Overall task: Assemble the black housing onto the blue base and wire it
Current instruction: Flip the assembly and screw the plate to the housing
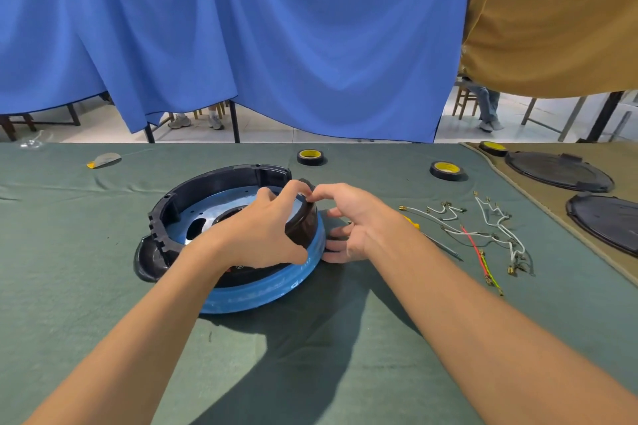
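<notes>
A round blue base [262,290] lies on the green cloth in front of me. The black ring-shaped housing [193,190] sits on top of it, with a black lug sticking out at the left. My left hand [262,235] reaches over the housing and grips its right wall, thumb outside and fingers over the rim. My right hand [348,217] pinches the same rim from the right with thumb and forefinger, its other fingers resting against the blue base. Loose wires [483,231] with metal terminals, white, red and yellow-green, lie to the right.
Two rolls of black tape [310,157] [446,170] stand behind the base, a third [493,148] on the tan mat at the back right beside two black round covers [557,171] [607,217]. A grey scrap [105,159] lies at the back left. Blue curtain hangs beyond the table.
</notes>
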The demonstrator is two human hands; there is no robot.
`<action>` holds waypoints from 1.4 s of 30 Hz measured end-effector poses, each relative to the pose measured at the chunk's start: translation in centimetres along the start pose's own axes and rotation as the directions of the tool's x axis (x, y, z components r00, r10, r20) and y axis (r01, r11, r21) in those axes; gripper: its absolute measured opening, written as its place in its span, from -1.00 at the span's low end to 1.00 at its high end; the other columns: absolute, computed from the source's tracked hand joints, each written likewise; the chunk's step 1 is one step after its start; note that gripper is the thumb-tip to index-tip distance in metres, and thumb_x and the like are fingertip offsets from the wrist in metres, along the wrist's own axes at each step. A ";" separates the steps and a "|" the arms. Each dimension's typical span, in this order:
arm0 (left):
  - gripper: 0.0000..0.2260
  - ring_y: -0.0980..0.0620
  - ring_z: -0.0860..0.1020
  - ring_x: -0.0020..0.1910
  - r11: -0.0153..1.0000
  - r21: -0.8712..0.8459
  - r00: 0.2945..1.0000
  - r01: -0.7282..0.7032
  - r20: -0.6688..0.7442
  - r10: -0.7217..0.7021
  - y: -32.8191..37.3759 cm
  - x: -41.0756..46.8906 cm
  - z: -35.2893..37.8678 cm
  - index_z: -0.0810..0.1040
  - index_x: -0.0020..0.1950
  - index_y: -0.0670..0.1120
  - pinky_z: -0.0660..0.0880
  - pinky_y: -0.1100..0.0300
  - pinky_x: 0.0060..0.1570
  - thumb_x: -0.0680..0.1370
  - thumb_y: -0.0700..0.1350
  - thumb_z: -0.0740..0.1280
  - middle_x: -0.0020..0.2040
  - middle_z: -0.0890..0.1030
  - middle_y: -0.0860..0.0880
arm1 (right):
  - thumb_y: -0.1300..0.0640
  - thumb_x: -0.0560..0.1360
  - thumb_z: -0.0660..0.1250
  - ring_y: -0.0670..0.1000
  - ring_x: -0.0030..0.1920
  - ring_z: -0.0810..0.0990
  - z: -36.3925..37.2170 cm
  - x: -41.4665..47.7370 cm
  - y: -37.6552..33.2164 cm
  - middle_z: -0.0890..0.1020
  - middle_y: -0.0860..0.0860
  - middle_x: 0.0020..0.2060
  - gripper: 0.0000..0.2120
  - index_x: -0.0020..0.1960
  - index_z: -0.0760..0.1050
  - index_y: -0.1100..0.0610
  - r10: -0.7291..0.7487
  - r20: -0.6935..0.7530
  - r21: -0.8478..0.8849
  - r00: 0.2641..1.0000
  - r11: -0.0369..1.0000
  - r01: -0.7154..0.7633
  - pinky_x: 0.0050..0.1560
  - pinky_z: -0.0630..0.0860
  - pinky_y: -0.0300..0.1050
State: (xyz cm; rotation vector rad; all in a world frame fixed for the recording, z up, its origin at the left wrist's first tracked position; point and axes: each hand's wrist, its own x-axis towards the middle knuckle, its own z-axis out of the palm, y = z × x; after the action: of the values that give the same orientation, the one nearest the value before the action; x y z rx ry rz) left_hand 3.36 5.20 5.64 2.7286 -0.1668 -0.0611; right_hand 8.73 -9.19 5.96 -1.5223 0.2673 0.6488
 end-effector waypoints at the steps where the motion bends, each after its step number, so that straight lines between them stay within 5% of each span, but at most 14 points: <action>1: -0.32 -0.04 0.48 0.04 1.000 0.017 1.000 -0.011 -0.004 0.011 0.1 0.0 0.1 0.07 0.33 0.27 0.40 0.18 -0.16 0.40 0.01 0.45 0.05 0.30 0.01 | 0.13 0.37 0.43 0.17 -0.13 0.61 -0.1 -0.1 0.0 0.50 0.19 -0.13 -0.65 0.07 0.38 0.15 0.003 0.008 0.016 1.000 1.000 -0.003 -0.21 0.60 0.06; 7: -0.36 -0.06 0.45 0.13 0.993 0.112 0.999 -0.039 0.014 0.038 0.1 -0.2 0.4 0.06 0.34 0.23 0.46 -0.01 0.15 0.47 0.11 0.44 0.18 0.39 -0.03 | 0.16 0.35 0.44 0.21 -0.14 0.62 -0.3 -0.2 0.4 0.53 0.21 -0.08 -0.56 0.16 0.34 0.11 -0.009 -0.001 0.044 1.000 0.999 0.009 -0.22 0.61 0.08; 15: -0.43 -0.04 0.45 0.06 0.994 0.093 0.997 -0.057 -0.048 0.062 -0.4 -0.3 -0.6 0.12 0.33 0.21 0.46 0.06 0.02 0.49 0.09 0.43 0.12 0.45 0.00 | 0.05 0.45 0.35 0.20 -0.13 0.65 -1.0 0.1 0.2 0.59 0.25 -0.07 -0.52 0.28 0.31 0.23 0.010 0.031 0.174 0.999 0.985 -0.015 -0.17 0.62 0.11; 20: -0.46 0.09 0.46 -0.15 0.990 0.132 0.999 -0.046 0.010 0.045 -0.3 -0.3 -0.5 0.10 0.30 0.16 0.34 0.21 -0.29 0.52 0.04 0.41 -0.09 0.42 0.10 | 0.11 0.52 0.25 0.27 -0.06 0.65 -0.8 0.2 0.6 0.60 0.28 0.00 -0.56 0.32 0.29 0.30 0.026 0.091 0.228 0.995 0.973 -0.046 -0.05 0.61 0.23; 25: -0.38 -0.13 0.46 0.03 0.986 0.160 0.999 0.044 -0.009 -0.043 0.0 -0.1 0.3 0.07 0.20 0.14 0.42 0.05 -0.07 0.43 0.15 0.48 0.07 0.38 -0.04 | 0.16 0.51 0.25 0.31 -0.10 0.63 -0.6 0.4 0.8 0.57 0.29 -0.05 -0.65 0.24 0.29 0.24 0.046 0.113 0.302 0.993 0.950 -0.079 -0.10 0.60 0.28; 31: -0.27 -0.15 0.52 -0.08 0.958 0.274 0.994 0.083 -0.092 -0.060 0.4 -0.8 1.2 0.06 0.17 0.13 0.56 -0.05 -0.13 0.31 0.22 0.54 0.04 0.34 -0.06 | 0.18 0.48 0.28 0.30 -0.10 0.61 -0.4 0.5 1.1 0.55 0.27 -0.01 -0.69 0.18 0.33 0.24 0.050 0.127 0.329 0.991 0.940 -0.090 -0.23 0.61 0.25; 35: -0.31 -0.17 0.53 -0.10 0.955 0.286 0.991 0.081 -0.127 -0.046 0.5 -0.9 1.0 0.07 0.16 0.13 0.58 -0.11 -0.13 0.34 0.20 0.53 0.01 0.35 -0.06 | 0.16 0.51 0.26 0.26 -0.08 0.64 -0.6 0.6 1.2 0.59 0.27 -0.04 -0.83 0.02 0.38 0.25 0.037 0.144 0.297 0.989 0.952 -0.079 -0.13 0.62 0.22; 38: -0.31 -0.17 0.52 -0.09 0.969 0.232 0.990 0.085 -0.132 -0.055 0.3 -0.9 0.3 0.08 0.14 0.13 0.57 -0.09 -0.15 0.33 0.20 0.54 -0.01 0.35 -0.03 | 0.13 0.54 0.26 0.22 -0.08 0.66 -1.2 0.5 1.1 0.61 0.26 -0.05 -0.79 0.10 0.41 0.24 -0.028 0.123 0.209 0.992 0.978 0.001 -0.03 0.63 0.15; 40: -0.32 -0.15 0.51 -0.09 0.975 0.211 0.991 0.074 -0.126 -0.048 0.3 -0.9 0.0 0.08 0.14 0.13 0.54 -0.02 -0.21 0.33 0.20 0.54 -0.01 0.35 -0.02 | 0.14 0.54 0.27 0.12 -0.17 0.62 -1.9 1.0 0.8 0.61 0.18 -0.10 -0.85 0.02 0.46 0.23 -0.200 -0.052 0.032 0.978 0.979 0.202 -0.09 0.59 0.02; 42: -0.32 -0.12 0.50 -0.08 0.979 0.199 0.993 0.051 -0.112 -0.029 0.2 -0.9 -0.2 0.07 0.15 0.14 0.47 0.09 -0.27 0.35 0.19 0.53 0.01 0.36 -0.02 | 0.20 0.51 0.24 0.06 -0.24 0.55 -2.9 1.7 0.3 0.62 0.11 -0.20 -0.91 -0.13 0.50 0.18 -0.459 -0.258 -0.201 0.850 0.886 0.418 -0.16 0.54 0.00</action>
State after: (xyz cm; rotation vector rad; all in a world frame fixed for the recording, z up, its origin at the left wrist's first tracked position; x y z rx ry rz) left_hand 2.50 5.23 5.92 2.9286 -0.0912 0.0975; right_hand 10.61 -11.69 4.61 -1.7404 0.0919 0.0675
